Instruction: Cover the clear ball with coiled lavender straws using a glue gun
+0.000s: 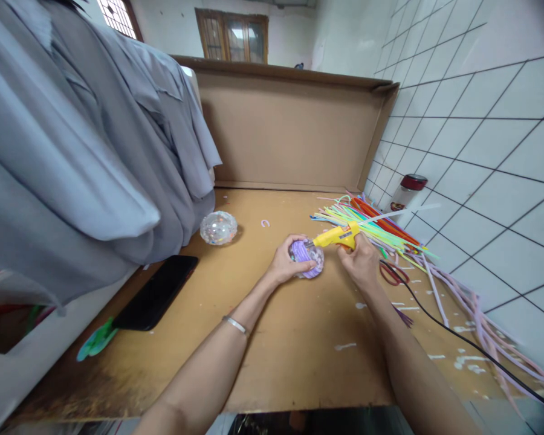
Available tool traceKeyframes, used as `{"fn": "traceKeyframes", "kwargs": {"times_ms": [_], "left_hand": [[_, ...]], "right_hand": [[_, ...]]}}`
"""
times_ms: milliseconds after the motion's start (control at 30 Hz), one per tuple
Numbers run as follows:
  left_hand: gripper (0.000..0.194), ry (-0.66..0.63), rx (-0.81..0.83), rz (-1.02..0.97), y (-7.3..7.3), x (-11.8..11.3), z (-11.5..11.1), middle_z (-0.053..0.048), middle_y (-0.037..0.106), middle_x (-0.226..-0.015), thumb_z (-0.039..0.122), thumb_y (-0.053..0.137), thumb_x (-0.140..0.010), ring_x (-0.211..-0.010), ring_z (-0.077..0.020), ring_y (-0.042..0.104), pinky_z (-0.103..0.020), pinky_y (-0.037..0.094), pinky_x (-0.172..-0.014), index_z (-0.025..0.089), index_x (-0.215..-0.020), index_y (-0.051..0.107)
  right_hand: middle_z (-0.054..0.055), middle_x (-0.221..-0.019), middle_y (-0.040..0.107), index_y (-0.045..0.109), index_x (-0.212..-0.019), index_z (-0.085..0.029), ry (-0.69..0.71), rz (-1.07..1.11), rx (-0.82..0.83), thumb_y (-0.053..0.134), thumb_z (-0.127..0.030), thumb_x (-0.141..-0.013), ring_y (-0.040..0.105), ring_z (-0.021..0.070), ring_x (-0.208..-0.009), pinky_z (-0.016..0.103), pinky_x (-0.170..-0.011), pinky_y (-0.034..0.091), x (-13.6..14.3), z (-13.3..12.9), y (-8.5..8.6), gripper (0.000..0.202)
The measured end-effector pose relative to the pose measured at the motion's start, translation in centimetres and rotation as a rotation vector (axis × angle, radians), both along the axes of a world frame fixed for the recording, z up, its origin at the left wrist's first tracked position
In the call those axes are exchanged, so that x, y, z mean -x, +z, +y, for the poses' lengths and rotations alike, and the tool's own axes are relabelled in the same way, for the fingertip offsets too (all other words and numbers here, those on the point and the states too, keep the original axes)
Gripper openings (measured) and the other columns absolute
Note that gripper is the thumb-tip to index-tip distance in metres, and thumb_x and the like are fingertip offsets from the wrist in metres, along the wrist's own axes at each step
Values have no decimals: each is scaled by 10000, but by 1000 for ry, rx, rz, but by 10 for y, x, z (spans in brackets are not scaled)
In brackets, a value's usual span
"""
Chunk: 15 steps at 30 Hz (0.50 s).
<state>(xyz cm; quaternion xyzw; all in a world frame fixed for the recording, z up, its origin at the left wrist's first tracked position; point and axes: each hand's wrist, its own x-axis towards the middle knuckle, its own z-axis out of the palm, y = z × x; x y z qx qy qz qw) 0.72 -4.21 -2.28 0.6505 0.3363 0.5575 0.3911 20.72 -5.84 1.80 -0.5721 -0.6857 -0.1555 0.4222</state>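
Observation:
A clear, round, faceted ball [318,256] partly wrapped in purple fuzzy strips sits in my left hand [284,262], whose fingers and thumb curl around it. My right hand [359,260] grips a yellow glue gun [338,235] by its handle. The gun's nozzle touches or nearly touches the purple strips, and a long whitish glue stick [401,212] sticks out of its back. To the left, a second clear faceted ball or bowl [218,228] rests on the brown table [263,356]. A small pale curved piece [265,223] lies between it and my hands.
Many colourful pipe cleaners [367,214] lie at the back right, beside red-handled scissors [394,273] and a black cable [457,335]. A lidded jar [408,192] stands by the tiled wall. At left are a black phone [156,294], a green item [97,339] and hanging grey cloth [131,181].

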Motion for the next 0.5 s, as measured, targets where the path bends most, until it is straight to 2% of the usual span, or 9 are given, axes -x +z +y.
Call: {"fn": "traceKeyframes", "kwargs": {"times_ms": [500], "left_hand": [[618,-5,5,-4,2,0,-2,-84,586,-1192,296,823,-500,-1115,-240,560,-370,413,-999,185,-1050,564]], "right_hand": [[48,-724,595,509,-768,-211,16,47,19,515,-303,-698,522,201,-657,297,-606,390,-1,1,2,116]]}}
